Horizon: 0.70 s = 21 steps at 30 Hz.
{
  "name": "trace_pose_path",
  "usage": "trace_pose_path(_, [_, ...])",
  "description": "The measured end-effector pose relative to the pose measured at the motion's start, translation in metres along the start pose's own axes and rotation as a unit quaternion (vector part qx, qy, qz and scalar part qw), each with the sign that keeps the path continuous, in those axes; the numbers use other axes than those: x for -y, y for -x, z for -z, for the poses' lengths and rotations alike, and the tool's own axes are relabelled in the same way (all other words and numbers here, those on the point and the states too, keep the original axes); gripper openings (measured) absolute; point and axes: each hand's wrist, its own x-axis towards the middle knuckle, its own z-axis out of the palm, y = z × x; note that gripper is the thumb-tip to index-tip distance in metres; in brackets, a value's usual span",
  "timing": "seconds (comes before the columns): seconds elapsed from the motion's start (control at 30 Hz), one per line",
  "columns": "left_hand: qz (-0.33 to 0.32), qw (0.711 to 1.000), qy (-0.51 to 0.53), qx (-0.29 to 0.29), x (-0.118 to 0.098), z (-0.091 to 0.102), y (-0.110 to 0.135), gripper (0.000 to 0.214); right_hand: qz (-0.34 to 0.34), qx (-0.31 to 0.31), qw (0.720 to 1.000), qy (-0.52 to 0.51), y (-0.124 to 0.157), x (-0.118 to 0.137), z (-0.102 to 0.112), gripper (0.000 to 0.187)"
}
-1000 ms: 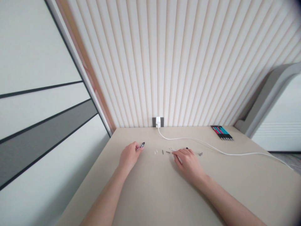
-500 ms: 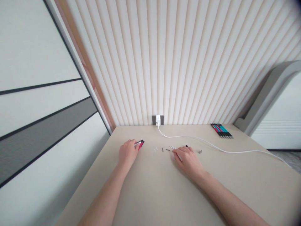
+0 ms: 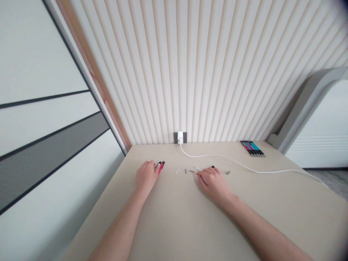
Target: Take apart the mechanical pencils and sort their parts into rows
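my left hand (image 3: 145,177) lies knuckles-up on the table (image 3: 174,217), fingers curled together over the near end of a red and black pen piece (image 3: 161,166). the piece pokes out just past my fingertips, its long axis running away from me toward the ribbed wall; i can't tell from here whether i truly pinch it or only rest on it.

my right hand (image 3: 214,183) is flat-ish and loosely closed, fingertips touching the end of a thin white rod (image 3: 198,169) that slants out to the left of them. a dark tip (image 3: 212,166) peeks just beyond the knuckles; how firmly anything is gripped there is hidden.

between my two hands, nearer the right one, sit tiny loose parts (image 3: 185,171) in a row, and one more small bit (image 3: 228,172) just right of my right hand. well off to the right and farther back lies a bundle of pens (image 3: 252,148), and a white cable (image 3: 244,167) runs behind my right hand from the wall plug (image 3: 179,137).
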Motion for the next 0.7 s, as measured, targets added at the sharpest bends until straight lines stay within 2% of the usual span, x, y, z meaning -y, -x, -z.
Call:
trace_pose_path(0.1, [-0.041, 0.999, 0.001, -0.025, -0.004, 0.001, 0.001, 0.029, -0.001, 0.001, 1.000, -0.002, 0.000, 0.000, 0.001, 0.025])
trace_pose_path(0.3, [-0.069, 0.998, -0.006, 0.011, -0.011, -0.001, 0.005, 0.022, 0.000, 0.007, 1.000, -0.009, 0.001, 0.000, 0.001, 0.027])
trace_pose_path(0.47, [-0.084, 0.996, 0.009, 0.017, -0.014, -0.001, 0.006, 0.020, -0.003, 0.013, 1.000, -0.010, 0.000, 0.000, 0.001, 0.026])
trace_pose_path(0.7, [-0.148, 0.982, 0.111, -0.050, -0.024, 0.002, 0.007, 0.013, 0.023, -0.016, 1.000, 0.008, -0.004, 0.004, -0.010, 0.024])
